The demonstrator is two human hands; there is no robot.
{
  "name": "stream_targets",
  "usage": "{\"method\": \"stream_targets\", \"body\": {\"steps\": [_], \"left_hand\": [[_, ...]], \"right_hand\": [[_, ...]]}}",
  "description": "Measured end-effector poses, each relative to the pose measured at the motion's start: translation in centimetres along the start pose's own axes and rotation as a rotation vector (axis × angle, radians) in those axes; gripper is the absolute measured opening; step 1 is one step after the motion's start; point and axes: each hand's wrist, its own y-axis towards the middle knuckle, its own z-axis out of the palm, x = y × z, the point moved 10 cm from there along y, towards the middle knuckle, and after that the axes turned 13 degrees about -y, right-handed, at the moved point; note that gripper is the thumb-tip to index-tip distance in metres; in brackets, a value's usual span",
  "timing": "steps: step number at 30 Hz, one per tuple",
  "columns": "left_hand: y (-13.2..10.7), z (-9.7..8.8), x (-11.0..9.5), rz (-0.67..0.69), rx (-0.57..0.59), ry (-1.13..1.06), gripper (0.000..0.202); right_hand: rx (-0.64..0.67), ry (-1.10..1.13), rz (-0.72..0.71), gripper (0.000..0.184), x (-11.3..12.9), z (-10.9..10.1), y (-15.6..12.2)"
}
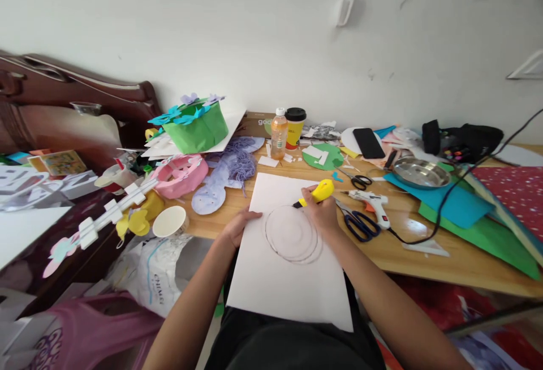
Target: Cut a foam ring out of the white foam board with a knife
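A white sheet (pixel 288 285) lies in front of me, hanging over the near edge of the wooden table (pixel 407 245). Pencil circles (pixel 292 235) are drawn on it. My right hand (pixel 322 211) is closed round a yellow utility knife (pixel 318 192), whose dark tip touches the sheet at the top of the circles. My left hand (pixel 238 227) presses on the sheet's left edge with its fingers spread.
Blue-handled scissors (pixel 358 224), a white glue gun (pixel 373 203) with a black cord, black scissors (pixel 360 180) and a metal dish (pixel 421 173) lie to the right. A bottle (pixel 279 133), a cup (pixel 294 127), a phone (pixel 368 142) and paper crafts (pixel 195 124) stand behind.
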Motion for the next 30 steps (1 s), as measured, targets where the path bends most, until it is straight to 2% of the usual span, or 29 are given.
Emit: {"method": "stream_targets", "body": {"steps": [3, 8, 10, 16, 25, 28, 30], "left_hand": [[0.0, -0.3, -0.1, 0.024, -0.02, -0.017, 0.074], [0.0, -0.4, 0.2, 0.043, -0.054, 0.041, 0.066], [-0.1, -0.3, 0.2, 0.048, -0.047, 0.051, 0.065], [-0.2, 0.1, 0.1, 0.096, 0.0, 0.073, 0.074], [-0.2, -0.1, 0.0, 0.095, -0.065, 0.138, 0.077], [-0.2, 0.1, 0.0, 0.099, -0.063, 0.149, 0.076], [-0.3, 0.3, 0.0, 0.109, -0.057, 0.144, 0.076]], "right_hand": [[0.001, 0.009, 0.004, 0.041, 0.5, -0.5, 0.1], [0.156, -0.111, 0.057, 0.041, 0.9, -0.1, 0.3], [0.176, -0.124, 0.073, 0.041, 0.9, 0.0, 0.4], [0.144, -0.083, 0.045, 0.037, 1.0, 0.5, 0.5], [0.124, -0.023, 0.045, 0.044, 0.6, 1.5, 0.3], [0.113, -0.04, 0.058, 0.046, 0.7, 1.0, 0.0], [0.019, -0.077, 0.061, 0.044, 0.9, -0.4, -0.1]]}}
